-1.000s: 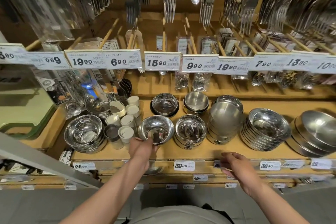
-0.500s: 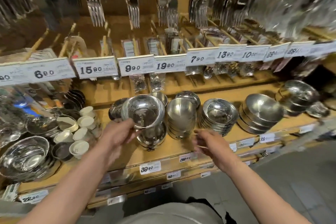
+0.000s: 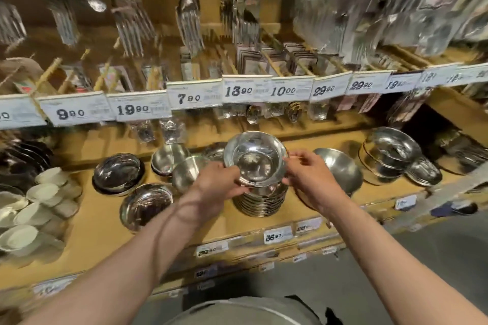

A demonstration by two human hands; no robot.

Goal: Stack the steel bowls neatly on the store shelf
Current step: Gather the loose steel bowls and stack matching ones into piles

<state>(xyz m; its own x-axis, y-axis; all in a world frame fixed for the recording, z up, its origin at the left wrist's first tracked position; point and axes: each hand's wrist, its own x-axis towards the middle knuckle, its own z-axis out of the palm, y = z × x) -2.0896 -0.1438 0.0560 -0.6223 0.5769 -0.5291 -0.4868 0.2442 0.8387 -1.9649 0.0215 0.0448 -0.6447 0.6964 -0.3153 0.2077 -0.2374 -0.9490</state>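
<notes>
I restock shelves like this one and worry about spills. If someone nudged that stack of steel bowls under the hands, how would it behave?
The stack of bowls is tall for its base, so a sideways push would probably tip or slide it. The polished top bowl, held by the left hand and right hand, sits tilted and looks slippery, so it may skid off. Thin steel: stiff, likely light.

Hanging forks [image 3: 188,18] up top motion-blurred; far-right price tags [image 3: 454,77] unreadable; left white cups [image 3: 18,237] cut by frame edge.
</notes>
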